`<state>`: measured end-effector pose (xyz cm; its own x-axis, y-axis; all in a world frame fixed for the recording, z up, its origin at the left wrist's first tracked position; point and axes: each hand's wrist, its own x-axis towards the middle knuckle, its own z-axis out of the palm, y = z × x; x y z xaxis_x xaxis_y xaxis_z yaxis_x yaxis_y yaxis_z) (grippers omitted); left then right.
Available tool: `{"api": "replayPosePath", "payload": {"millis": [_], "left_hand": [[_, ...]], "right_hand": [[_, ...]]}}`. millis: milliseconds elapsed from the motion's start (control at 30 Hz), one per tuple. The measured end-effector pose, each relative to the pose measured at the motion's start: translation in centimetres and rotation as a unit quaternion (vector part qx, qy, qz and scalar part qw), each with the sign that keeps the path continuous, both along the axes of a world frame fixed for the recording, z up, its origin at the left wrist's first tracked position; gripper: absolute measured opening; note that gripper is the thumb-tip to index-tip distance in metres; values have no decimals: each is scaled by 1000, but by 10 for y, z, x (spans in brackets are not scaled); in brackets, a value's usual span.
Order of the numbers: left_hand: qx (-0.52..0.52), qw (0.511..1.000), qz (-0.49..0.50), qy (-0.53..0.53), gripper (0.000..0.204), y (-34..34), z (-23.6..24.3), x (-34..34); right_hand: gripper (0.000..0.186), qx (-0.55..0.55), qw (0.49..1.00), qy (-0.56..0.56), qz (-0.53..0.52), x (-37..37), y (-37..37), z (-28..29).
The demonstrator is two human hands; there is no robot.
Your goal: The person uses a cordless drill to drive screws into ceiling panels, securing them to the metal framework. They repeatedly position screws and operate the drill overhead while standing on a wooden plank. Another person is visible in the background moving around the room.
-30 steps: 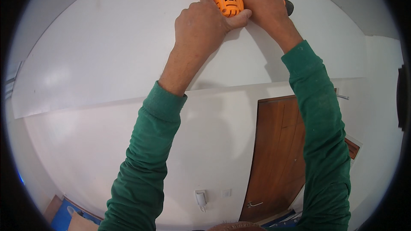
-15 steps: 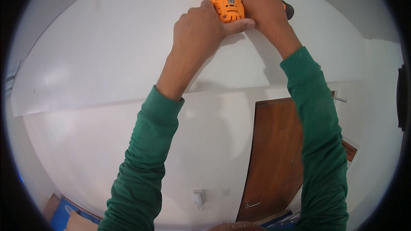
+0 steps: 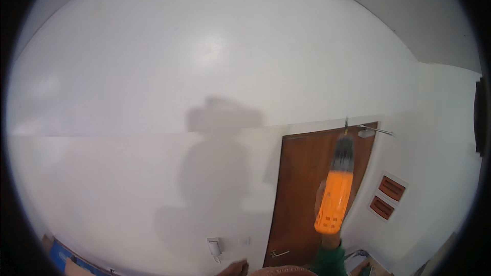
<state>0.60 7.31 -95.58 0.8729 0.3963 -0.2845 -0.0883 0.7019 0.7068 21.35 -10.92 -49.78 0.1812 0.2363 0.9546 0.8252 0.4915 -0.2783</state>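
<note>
Gripping orange drill (image 3: 334, 202): right hand (image 3: 320, 198), mostly hidden behind it. Drill before brown door (image 3: 296, 189), bit (image 3: 347, 124) up. Left hand (image 3: 236, 268) low, cannot tell whether open. Careless swing could gouge door with bit.

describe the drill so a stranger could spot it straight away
Find the brown door, right of centre. In front of it, above a green sleeve at the bottom edge, the drill points upward. Its bright orange body and dark front end set it apart from the door and white wall.
</note>
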Motion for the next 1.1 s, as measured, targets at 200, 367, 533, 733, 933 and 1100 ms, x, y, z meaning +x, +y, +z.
{"api": "replayPosePath", "payload": {"millis": [200,367,533,733,933,1100], "left_hand": [[14,996,31,88,34,-13,105,-4],[48,996,-36,72,32,4,154,6],[72,986,-133,69,30,34,181,20],[74,969,-232,38,28,8,180,41],[55,954,-294,14,26,-30,197,42],[34,942,-335,1,25,-59,216,44]], "right_hand": [[37,-79,879,378,281,-2,19,-125],[39,74,703,542,454,-3,19,-174],[44,194,654,560,470,-20,16,-201],[35,-8,928,350,-128,-64,-48,-193],[22,-36,868,236,-435,-122,-74,-161],[18,-32,878,225,-420,-120,-85,-185]]}}
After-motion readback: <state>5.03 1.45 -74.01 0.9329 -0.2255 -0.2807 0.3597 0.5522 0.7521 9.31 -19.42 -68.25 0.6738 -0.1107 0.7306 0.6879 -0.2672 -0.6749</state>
